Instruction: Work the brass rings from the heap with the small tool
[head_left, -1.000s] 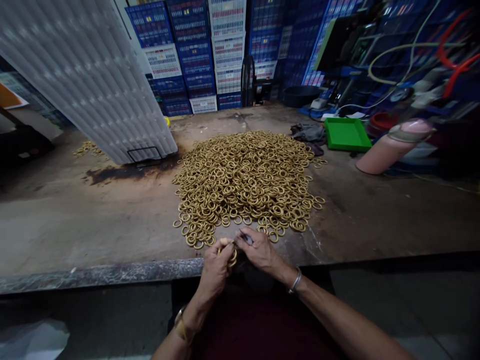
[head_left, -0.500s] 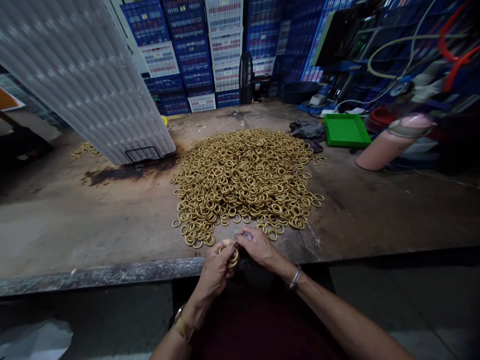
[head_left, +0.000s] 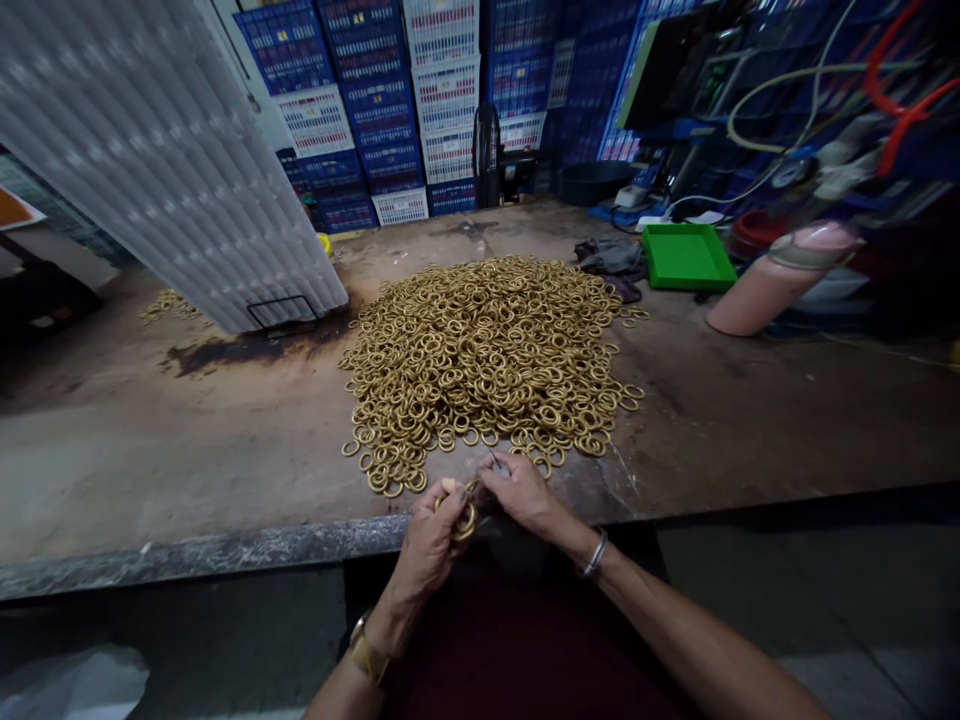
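A wide heap of brass-coloured rings [head_left: 487, 350] lies on the worktable [head_left: 247, 440]. My left hand [head_left: 435, 525], with a watch on its wrist, is closed on brass rings [head_left: 466, 520] at the table's front edge. Just to its right, my right hand [head_left: 521, 493] is closed in a pinch on a small thin dark tool [head_left: 495, 460], whose exact shape is unclear. The fingertips of both hands are close together, below the near edge of the heap.
White ribbed panels [head_left: 172, 170] stand at the left, beside a few more rings [head_left: 169, 305]. A green tray [head_left: 688, 257], a dark cloth [head_left: 611, 257] and a pink cylinder [head_left: 776, 285] are at the right. Stacked crates [head_left: 386, 110] line the back.
My right hand has shifted slightly right, away from my left hand, and the thin tool shows more clearly. My left hand still holds the rings. The view has moved slightly.
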